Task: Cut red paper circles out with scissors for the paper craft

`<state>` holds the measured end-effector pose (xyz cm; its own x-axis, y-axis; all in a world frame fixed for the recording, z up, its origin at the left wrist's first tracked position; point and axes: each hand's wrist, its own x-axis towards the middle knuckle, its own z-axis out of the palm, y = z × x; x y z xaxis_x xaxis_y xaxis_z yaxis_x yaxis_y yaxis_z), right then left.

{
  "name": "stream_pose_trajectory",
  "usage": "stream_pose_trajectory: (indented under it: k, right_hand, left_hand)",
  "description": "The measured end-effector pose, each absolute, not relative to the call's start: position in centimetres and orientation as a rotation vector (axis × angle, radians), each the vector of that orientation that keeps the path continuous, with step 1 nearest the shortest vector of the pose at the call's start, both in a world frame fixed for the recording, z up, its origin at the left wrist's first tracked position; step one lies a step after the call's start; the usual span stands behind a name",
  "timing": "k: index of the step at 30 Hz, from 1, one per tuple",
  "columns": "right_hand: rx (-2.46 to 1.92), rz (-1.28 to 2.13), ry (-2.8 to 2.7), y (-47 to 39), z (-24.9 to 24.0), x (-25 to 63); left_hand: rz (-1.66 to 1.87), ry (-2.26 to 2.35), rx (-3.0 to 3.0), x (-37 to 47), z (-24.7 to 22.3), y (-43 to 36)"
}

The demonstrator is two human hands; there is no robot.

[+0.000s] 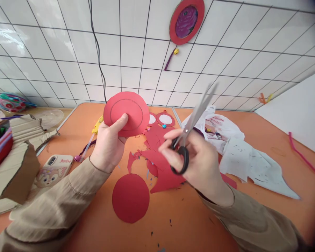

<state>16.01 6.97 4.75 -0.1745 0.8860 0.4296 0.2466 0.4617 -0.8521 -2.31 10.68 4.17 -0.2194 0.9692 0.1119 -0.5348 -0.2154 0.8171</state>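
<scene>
A red paper disc (135, 113) with a smaller circle drawn on it is pinched in my left hand (108, 145), thumb on its face. My right hand (199, 161) holds scissors (196, 113) by their black handles, blades pointing up and to the right, nearly together. The scissors are apart from the disc. A second, plain red disc (130, 198) lies flat on the orange table (99, 217). Red paper scraps (165, 173) are spread between and below my hands, with small bits around them.
Cardboard pieces (21, 171) and a phone (55, 169) are at the left. White plastic bags (225, 129) and torn white sheets (254, 164) lie at the right. A red ring ornament (172, 28) with a bell hangs on the tiled wall. Another red ring (172, 120) lies behind the scraps.
</scene>
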Motion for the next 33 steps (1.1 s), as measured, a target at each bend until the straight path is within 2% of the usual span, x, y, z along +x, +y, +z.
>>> stream_pose_trajectory:
  k: [2,6,19,27,33]
  right_hand:
    - [-0.96,0.685,-1.568,7.6,4.8,16.1]
    - [-0.898,0.871,-1.486,8.7,4.9,16.4]
    - [-0.897,0.986,-1.492,9.8,4.8,17.1]
    - [-0.942,1.035,-1.522,10.1,4.8,17.2]
    - [-0.948,1.005,-1.544,10.2,4.4,17.2]
  left_hand:
    - [1.611,0.771,0.789,-1.7,4.1,10.1]
    - [1.509,0.745,0.813,-0.4,4.0,8.7]
    - [1.27,0.864,0.871,-0.8,4.3,9.0]
    - [1.415,0.849,0.911,-0.9,3.5,9.9]
    - [1.26,0.816,1.008,-1.3,4.1,9.9]
